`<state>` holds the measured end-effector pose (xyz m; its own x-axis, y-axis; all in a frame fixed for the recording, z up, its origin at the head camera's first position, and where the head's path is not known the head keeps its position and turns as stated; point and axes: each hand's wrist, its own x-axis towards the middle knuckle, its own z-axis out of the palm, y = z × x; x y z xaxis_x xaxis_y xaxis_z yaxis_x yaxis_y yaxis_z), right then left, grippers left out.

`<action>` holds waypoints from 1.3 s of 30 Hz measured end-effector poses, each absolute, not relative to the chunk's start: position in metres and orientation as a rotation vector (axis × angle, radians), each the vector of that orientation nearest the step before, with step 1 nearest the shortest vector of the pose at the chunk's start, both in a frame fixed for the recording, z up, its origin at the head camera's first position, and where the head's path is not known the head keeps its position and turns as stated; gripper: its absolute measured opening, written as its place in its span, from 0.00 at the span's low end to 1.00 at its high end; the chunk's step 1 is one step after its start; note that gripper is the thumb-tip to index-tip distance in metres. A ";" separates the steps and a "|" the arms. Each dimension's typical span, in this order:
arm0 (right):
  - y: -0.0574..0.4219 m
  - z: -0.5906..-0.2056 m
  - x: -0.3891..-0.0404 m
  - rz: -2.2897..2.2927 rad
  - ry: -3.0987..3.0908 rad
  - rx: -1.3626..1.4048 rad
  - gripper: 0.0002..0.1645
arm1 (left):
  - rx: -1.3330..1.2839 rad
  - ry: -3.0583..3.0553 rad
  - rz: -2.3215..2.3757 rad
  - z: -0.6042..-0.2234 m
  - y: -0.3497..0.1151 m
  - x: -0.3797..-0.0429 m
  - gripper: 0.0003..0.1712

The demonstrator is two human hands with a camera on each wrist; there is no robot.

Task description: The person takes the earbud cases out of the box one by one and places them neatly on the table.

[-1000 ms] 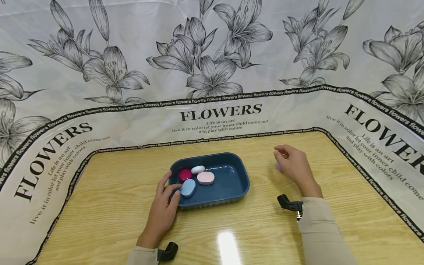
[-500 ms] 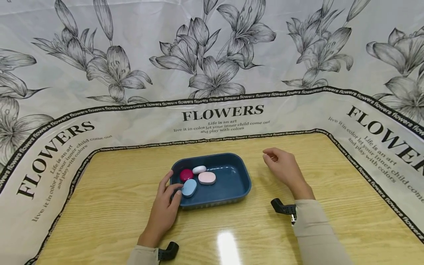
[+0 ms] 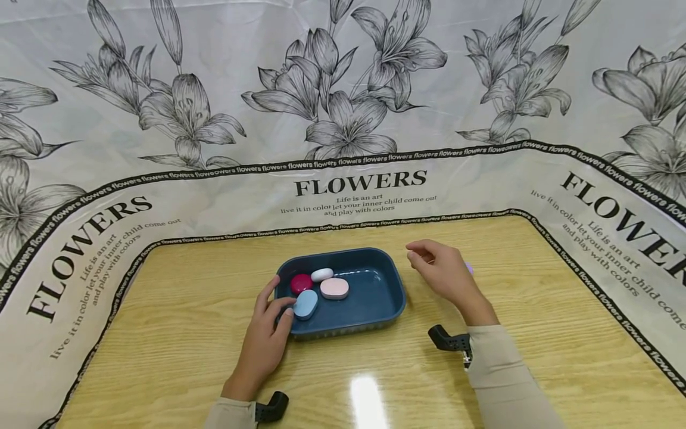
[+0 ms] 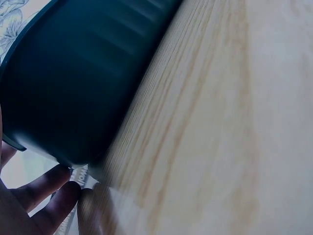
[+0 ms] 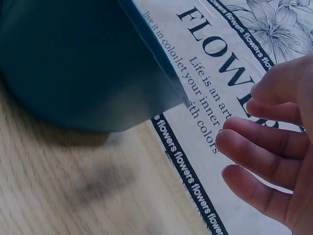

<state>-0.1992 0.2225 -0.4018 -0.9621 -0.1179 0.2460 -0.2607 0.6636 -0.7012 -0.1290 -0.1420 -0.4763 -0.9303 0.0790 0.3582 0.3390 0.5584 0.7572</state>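
A dark blue rectangular tub stands on the table. In its left half lie a light blue oval piece, a pink oval one, a small white one and a round magenta one. My left hand holds the tub's left end, with fingers over the rim beside the blue piece and others against the outer wall. To the right of the tub, my right hand hovers with loosely bent fingers and nothing between them. Behind that hand a sliver of a purple thing shows; most is hidden.
The wooden table is bordered at the back and sides by a white cloth printed with flowers and lettering. Black camera mounts sit at both wrists.
My right hand has moved left, towards the tub. The purple thing showed left of that hand earlier and now shows to its right. The left hand and the pieces have stayed put.
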 end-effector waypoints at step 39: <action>0.201 -0.393 -0.192 1.173 -2.706 0.487 0.17 | -0.321 -2.532 -1.313 -0.477 -0.141 -0.131 0.14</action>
